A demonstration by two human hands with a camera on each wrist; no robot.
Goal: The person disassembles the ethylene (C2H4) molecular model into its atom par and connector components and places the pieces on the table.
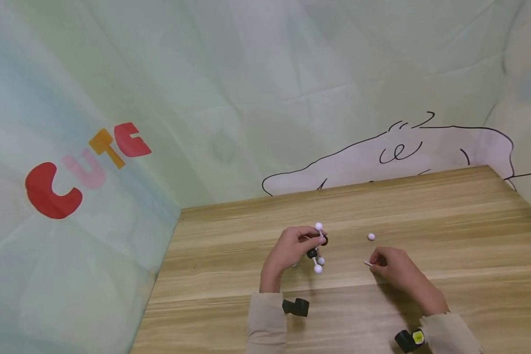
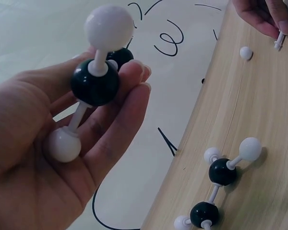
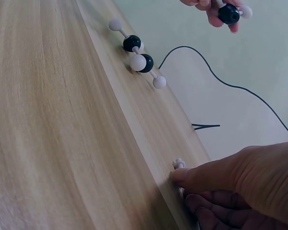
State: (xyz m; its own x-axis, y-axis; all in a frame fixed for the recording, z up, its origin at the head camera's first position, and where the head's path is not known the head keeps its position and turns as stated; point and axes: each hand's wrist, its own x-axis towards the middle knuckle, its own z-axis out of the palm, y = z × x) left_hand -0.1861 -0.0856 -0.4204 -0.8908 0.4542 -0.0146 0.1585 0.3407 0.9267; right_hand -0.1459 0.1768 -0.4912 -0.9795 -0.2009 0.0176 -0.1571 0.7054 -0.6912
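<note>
"Ball-and-stick model [image 2: 95,82], left wrist view: where does it lie?"

"Within the left grip [image 2: 57,120], fingers curled about its black and white balls, raised off the table [image 2: 259,105]. A second model [image 2: 222,172] rests on the table. At upper right, the right grip [image 2: 266,17] pinches a white connector [image 2: 278,42], near a loose white ball [image 2: 246,52]."

"And the head view?"

"The two grips stand apart above the table, both occupied; the loose white ball lies near the right fingertips, on the far side. The second model is hard to separate here from the held one."

"Right wrist view: which step?"

"Thumb and fingers meet on the connector; whether it touches the table cannot be told. The step appears to be taking up a connector for joining. The next move probably calls for aligning it with a ball's hole and pressing straight."
</note>
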